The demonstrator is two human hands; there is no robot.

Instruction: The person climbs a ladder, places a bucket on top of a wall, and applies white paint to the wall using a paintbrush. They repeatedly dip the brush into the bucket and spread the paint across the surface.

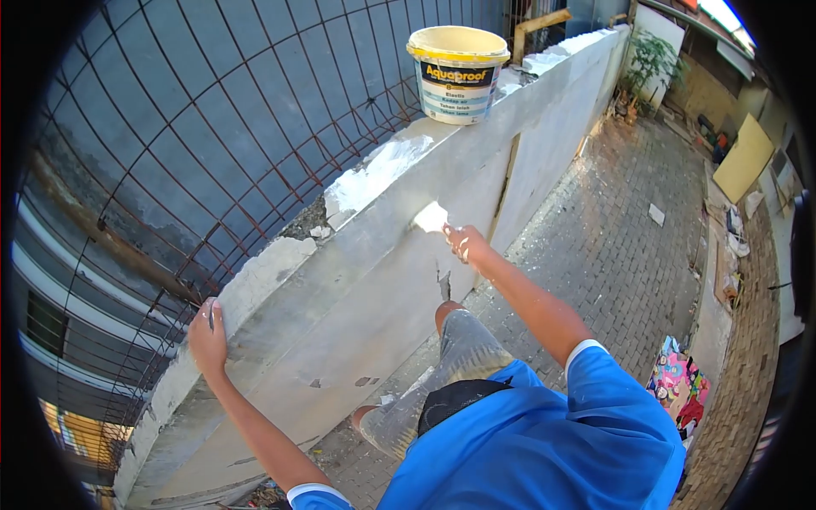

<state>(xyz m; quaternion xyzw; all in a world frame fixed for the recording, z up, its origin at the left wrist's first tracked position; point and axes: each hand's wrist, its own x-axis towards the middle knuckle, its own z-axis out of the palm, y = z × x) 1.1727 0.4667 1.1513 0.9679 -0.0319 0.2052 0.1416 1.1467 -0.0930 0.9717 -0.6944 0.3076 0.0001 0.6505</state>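
Observation:
My right hand [466, 245] is closed around the handle of a putty knife [431, 218]. Its wide blade looks bright white and lies against the side of the grey plastered wall [374, 280], below the top edge. On the left, my left hand [208, 340] rests at the wall's top edge near the wire mesh. Its fingers are closed about a small dark grey thing, too small to name. Farther along the wall top stands an open Aquaproof bucket [459, 93], upright, its inside coated pale yellow.
Rusty wire mesh [246, 93] rises behind the wall. Broken white plaster [382, 170] lies along its top. A paved path [612, 212] runs on the right, with a colourful cloth [678, 382] and a yellow board [744, 159]. A plant [653, 64] grows at the far end.

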